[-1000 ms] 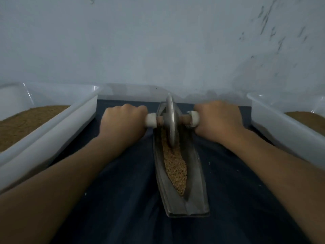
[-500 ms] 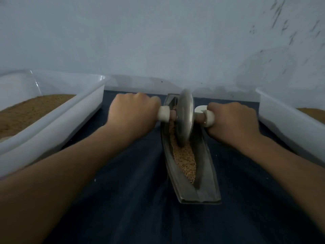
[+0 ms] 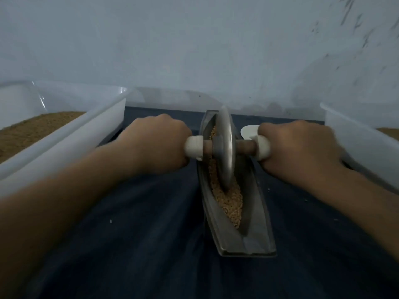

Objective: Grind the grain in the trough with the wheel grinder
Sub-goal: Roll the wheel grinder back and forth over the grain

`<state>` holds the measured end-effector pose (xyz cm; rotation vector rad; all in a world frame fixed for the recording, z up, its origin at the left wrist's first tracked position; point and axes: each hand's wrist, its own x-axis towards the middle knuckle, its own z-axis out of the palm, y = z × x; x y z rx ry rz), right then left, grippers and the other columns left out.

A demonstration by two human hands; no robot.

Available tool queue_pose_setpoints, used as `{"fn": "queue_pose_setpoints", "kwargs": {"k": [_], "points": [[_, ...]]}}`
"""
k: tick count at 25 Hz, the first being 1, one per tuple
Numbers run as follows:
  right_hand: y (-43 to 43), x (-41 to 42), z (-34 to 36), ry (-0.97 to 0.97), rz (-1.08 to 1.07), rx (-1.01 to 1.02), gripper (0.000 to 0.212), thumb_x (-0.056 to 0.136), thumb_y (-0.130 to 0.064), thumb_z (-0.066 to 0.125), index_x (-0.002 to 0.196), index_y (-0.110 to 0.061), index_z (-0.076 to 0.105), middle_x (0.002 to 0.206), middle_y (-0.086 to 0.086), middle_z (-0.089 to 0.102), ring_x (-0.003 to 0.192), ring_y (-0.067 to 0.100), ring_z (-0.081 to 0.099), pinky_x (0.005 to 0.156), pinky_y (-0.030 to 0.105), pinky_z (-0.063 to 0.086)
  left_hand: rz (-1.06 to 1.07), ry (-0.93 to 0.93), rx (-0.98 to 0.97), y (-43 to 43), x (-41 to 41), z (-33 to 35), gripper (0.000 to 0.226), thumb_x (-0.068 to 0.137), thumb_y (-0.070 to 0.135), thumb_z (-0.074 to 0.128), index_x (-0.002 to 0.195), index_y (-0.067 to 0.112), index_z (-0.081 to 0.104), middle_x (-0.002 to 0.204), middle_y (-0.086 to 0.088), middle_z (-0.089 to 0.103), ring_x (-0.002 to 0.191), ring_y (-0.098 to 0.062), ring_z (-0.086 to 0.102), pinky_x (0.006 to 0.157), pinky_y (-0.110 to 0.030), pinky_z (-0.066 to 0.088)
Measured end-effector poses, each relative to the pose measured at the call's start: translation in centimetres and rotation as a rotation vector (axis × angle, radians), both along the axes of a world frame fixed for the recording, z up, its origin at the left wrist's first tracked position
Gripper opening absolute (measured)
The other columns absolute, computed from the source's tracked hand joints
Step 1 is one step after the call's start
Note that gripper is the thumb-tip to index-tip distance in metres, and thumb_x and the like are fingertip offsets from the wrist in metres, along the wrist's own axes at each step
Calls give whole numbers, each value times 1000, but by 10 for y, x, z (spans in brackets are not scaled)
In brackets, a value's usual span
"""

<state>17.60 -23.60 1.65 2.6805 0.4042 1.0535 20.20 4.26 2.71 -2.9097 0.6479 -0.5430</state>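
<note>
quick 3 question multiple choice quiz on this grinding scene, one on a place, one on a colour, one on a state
1. Where does the wheel stand?
A. in the trough, on the grain
B. flat on a shelf
C. inside a bucket

2. What colour is the cloth under the trough?
A. red
B. dark blue
C. yellow

3. What are the left hand and the right hand doing?
A. each grips one handle end of the wheel
B. both lie flat on the cloth
C. both scoop up grain

Key:
1 A: the wheel's lower rim dips into the grain inside the trough.
2 B: the cloth shows dark blue all round the trough.
3 A: each hand's fingers curl round a handle, one on either side of the wheel.
</note>
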Motion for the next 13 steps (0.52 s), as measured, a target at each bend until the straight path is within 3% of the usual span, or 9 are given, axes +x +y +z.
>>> {"fn": "queue_pose_setpoints", "kwargs": {"k": [2,3,4,6,9,11,13], "points": [[14,22,4,121,-107,134,24,82,-48,69,82,-29,54,67,-5,52,63,27,55,51,27,30,114,-324,35,-24,9,-5,17,80,45,61,85,29,58,72,3,58,66,-25,61,53,-31,33],[17,29,7,179,-148,191,24,87,-51,65,88,-28,57,77,-2,59,73,28,59,55,30,34,146,-380,27,-33,12,-3,16,84,40,62,89,26,59,76,0,60,66,-26,60,53,-32,31],[18,32,9,212,-162,210,24,89,-51,63,92,-28,58,83,0,63,78,27,61,58,31,37,163,-357,21,-36,15,1,15,85,38,63,91,25,60,80,-1,62,67,-26,59,54,-32,31],[10,21,10,204,-128,139,15,86,-45,62,87,-31,55,78,-4,62,70,25,59,55,31,40,97,-130,15,-26,17,9,15,80,43,64,89,30,62,82,3,62,70,-21,60,56,-31,35],[-4,-12,1,9,-15,-57,26,66,-42,62,69,-32,38,49,-12,32,40,13,30,45,18,19,-48,296,14,0,7,12,19,62,50,69,69,37,57,65,14,60,57,-1,56,49,-22,36],[-7,-15,4,-41,-8,-44,32,60,-43,64,66,-31,35,46,-13,24,38,14,21,49,15,13,-79,304,-30,5,5,7,19,60,53,67,68,38,58,61,14,59,55,-2,57,47,-22,37],[3,2,7,-15,-52,-29,27,66,-41,71,69,-29,47,51,-11,39,42,21,35,48,18,18,-4,113,-51,-2,9,3,21,68,54,62,75,34,59,66,12,56,60,-10,56,52,-26,38]]}}
